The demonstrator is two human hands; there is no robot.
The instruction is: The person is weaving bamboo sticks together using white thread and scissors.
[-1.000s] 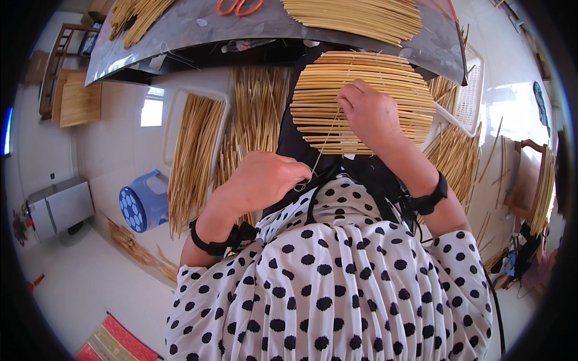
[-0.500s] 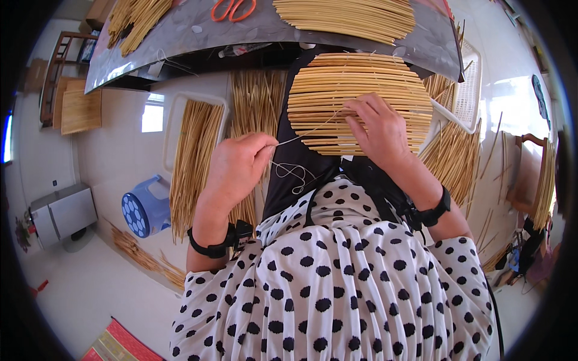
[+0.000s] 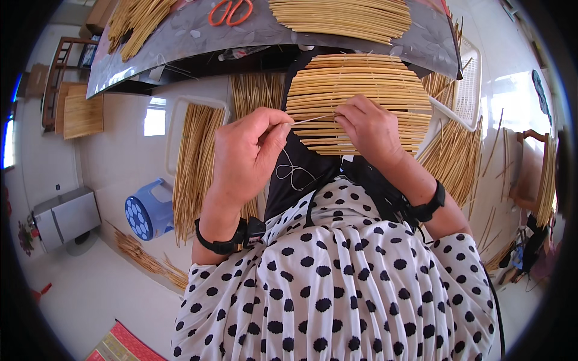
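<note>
An oval mat of thin tan sticks, tied side by side, rests across my lap. My left hand pinches a pale string just off the mat's left edge. From there the string runs taut to my right hand, whose fingertips are closed on it over the mat's lower middle. A loose loop of the string's tail hangs below my left hand against my dark trousers. Whether a needle is on the string, I cannot make out.
Ahead stands a grey table bearing orange-handled scissors, a second stick mat and a stick bundle. Loose sticks fill a white basket on the left. A white basket is at right; a blue stool stands left.
My left hand has moved up and slightly right, nearer my right hand, and the string between them is shorter. My right hand has shifted slightly left over the mat.
</note>
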